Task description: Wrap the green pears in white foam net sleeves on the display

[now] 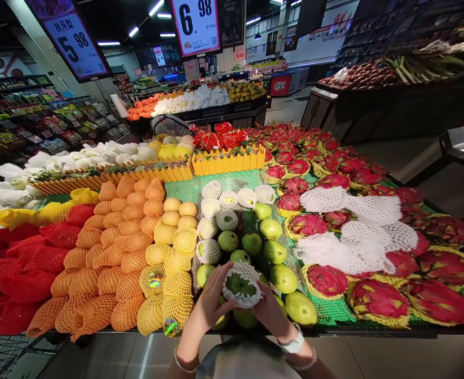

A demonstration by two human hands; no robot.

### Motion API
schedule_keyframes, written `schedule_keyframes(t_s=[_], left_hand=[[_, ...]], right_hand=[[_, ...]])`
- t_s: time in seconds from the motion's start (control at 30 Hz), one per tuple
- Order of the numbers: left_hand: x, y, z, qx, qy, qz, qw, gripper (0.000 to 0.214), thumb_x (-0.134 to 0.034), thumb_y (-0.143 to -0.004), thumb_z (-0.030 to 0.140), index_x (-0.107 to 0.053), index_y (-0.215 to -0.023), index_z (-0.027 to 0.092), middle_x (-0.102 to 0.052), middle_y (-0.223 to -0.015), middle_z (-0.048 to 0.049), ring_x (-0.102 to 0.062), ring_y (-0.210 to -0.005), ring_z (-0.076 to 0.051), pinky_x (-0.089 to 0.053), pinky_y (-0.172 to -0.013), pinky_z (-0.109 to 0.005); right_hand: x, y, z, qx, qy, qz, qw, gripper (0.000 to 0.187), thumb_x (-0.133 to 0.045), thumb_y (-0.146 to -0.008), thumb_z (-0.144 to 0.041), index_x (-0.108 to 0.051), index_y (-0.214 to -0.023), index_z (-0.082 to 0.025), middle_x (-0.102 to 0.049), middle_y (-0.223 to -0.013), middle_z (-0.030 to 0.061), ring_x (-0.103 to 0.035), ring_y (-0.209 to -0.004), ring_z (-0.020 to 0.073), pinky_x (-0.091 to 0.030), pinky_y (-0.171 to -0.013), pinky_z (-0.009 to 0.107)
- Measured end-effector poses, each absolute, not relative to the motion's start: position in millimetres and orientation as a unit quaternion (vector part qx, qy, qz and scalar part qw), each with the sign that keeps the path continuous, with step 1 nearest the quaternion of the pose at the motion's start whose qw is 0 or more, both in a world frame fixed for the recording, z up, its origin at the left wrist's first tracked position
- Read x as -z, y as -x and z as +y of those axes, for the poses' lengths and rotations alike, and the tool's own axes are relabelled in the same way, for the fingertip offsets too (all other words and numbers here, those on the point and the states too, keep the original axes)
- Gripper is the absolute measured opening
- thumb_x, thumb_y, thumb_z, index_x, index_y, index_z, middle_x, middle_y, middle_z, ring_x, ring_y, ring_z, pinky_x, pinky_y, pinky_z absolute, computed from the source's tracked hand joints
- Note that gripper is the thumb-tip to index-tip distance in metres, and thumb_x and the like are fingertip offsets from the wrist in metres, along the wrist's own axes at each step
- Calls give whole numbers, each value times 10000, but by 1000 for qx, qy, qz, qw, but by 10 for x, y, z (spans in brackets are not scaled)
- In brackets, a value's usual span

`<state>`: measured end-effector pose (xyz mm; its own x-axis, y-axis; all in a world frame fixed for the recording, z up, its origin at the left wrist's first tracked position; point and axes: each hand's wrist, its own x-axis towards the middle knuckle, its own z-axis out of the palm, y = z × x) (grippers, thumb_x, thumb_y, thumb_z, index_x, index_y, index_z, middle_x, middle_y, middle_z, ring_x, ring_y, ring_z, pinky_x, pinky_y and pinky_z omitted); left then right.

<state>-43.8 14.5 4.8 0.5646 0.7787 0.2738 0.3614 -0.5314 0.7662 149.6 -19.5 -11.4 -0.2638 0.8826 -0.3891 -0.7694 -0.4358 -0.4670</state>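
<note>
Between my two hands sits a round green fruit (240,287) in a white foam net, its bare green top showing through the net's opening. My left hand (213,295) is wrapped round its left side, thumb near the bottom. On the other side my right hand (272,311) grips it, with some fingers hidden behind the fruit. Bare green fruits (251,243) lie beneath and around my hands in the same section. Farther back in that section are several green fruits in white foam nets (227,220).
Loose white foam nets (350,205) lie on dragon fruits (328,279) to the right. Yellow-netted fruits (178,284), orange-netted fruits (117,266) and red-netted fruits (26,279) fill the left. A low yellow fence (229,162) runs behind; price screens (196,26) hang above.
</note>
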Motion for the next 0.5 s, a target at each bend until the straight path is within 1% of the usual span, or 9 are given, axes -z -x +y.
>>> schedule_keyframes(t_s=[0.1,0.13,0.2,0.27,0.33,0.4,0.5], left_hand=[[3,433,135,-342,-806,361,321,729,-595,-923,423,-246,-1545,269,-426,-1543,-163,-365,-1462,-335,-385,-1159,-563],[11,428,137,-368,-802,357,306,677,-600,-926,396,-301,-1518,262,-470,-1506,-164,-403,-1441,-329,-413,-1139,-558],[17,414,146,-441,-797,322,257,491,-626,-916,327,-474,-1377,248,-599,-1346,-139,-521,-1348,-304,-467,-1096,-541],[14,397,154,-500,-794,280,201,280,-655,-896,284,-588,-1163,229,-668,-1126,-93,-621,-1212,-273,-512,-1046,-527],[3,382,150,-522,-792,269,167,179,-673,-880,273,-595,-1033,220,-658,-979,-59,-666,-1088,-251,-545,-995,-527],[-7,369,136,-518,-790,287,161,192,-696,-862,276,-576,-1001,221,-635,-946,-49,-671,-1019,-238,-558,-969,-530],[-23,356,115,-503,-793,304,161,212,-714,-845,262,-569,-996,226,-612,-951,-44,-658,-974,-219,-553,-978,-526]], right_hand=[[61,-1509,-206,-809,272,-117,508,410,-692,-740,-574,-790,-995,-269,-788,-1055,42,-732,-944,263,-571,-794,406],[43,-1513,-207,-813,262,-123,505,420,-668,-753,-583,-786,-1007,-269,-787,-1062,51,-732,-949,269,-561,-816,423],[15,-1516,-206,-820,245,-127,501,445,-650,-757,-601,-778,-1023,-267,-782,-1084,68,-727,-971,273,-539,-867,445],[4,-1512,-202,-829,235,-123,492,479,-662,-742,-615,-771,-1039,-256,-776,-1104,80,-722,-984,269,-529,-888,440],[17,-1502,-199,-840,231,-120,476,528,-675,-713,-646,-772,-1044,-245,-776,-1099,85,-725,-966,257,-534,-876,411],[45,-1488,-197,-849,227,-119,462,557,-677,-685,-684,-780,-1021,-251,-781,-1082,79,-732,-932,243,-541,-857,381],[69,-1475,-193,-854,215,-116,459,542,-649,-706,-691,-782,-1020,-269,-780,-1091,62,-728,-948,233,-534,-868,365]])
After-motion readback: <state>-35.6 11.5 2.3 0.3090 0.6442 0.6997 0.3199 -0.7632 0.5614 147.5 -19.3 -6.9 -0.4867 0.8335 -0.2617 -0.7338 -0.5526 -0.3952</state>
